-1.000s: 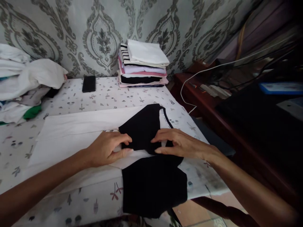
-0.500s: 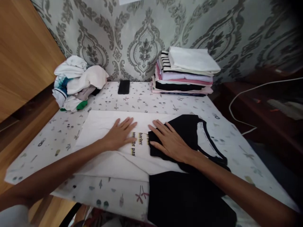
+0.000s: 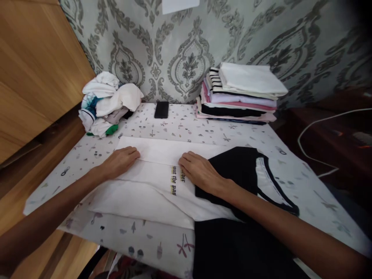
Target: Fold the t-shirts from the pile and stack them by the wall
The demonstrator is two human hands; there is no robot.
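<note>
A white and black T-shirt [image 3: 162,197] lies on the patterned cover, its neckline to the right and dark printed lettering in the middle. Its far side is folded over, and the edge of that fold runs between my two hands. My left hand [image 3: 123,161] is closed on the fold edge over the white part, fingers curled. Over the lettering, beside the black part, my right hand [image 3: 202,172] is closed on the same edge, hiding some of the print. One black sleeve [image 3: 238,248] stretches toward me at the near side.
A rumpled pile of clothes [image 3: 107,102] sits at the back left. Near the wall lies a black phone [image 3: 161,110]. A stack of folded clothes [image 3: 238,100] stands at the back right. A white cable [image 3: 308,130] hangs at the right, and a wooden panel [image 3: 37,73] rises at the left.
Both hands lay flat with fingers spread; their fingers are now curled together at the fold edge. My left hand has moved left, away from the lettering. The view has shifted slightly.
</note>
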